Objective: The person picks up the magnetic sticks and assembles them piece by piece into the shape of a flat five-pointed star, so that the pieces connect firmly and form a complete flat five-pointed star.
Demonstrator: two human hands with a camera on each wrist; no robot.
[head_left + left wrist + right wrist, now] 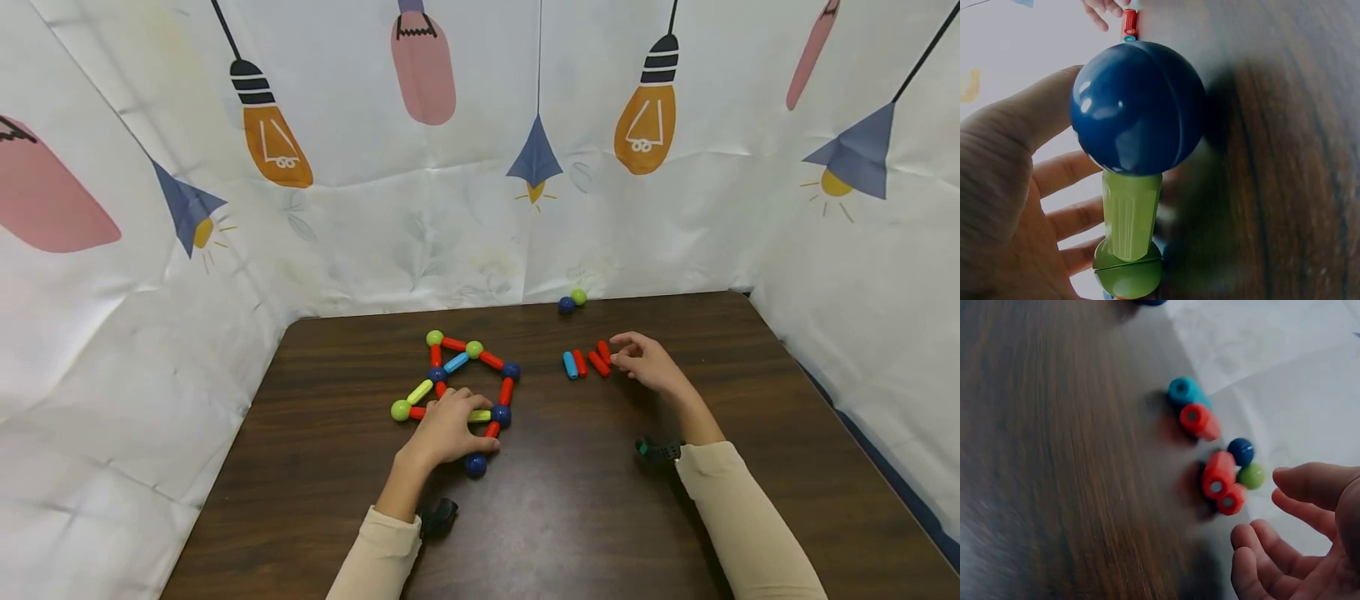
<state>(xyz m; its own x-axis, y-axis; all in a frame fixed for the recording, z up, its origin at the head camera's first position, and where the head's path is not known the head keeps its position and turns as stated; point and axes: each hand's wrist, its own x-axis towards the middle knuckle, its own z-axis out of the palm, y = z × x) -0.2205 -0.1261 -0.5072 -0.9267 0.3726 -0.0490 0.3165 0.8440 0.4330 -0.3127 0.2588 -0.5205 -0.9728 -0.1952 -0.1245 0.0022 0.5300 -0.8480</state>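
A frame of magnetic rods and balls lies left of the table's middle, with red rods (506,392), a light-blue rod (456,362), yellow-green rods (420,392), blue balls (511,371) and green balls (401,410). Over its near side rests my left hand (446,427), thumb and fingers spread around the rods and partly hiding them. In the left wrist view a blue ball (1138,107) and a yellow-green rod (1130,215) stand before the fingers. My right hand (647,362) hovers beside several loose red rods (1217,475), its thumb and fingers apart with nothing between them.
Next to the loose red rods lies a light-blue rod (570,365). At the far edge of the dark wooden table (570,517) sit a loose blue ball (566,305) and a green ball (578,296). A printed white cloth (480,225) hangs behind.
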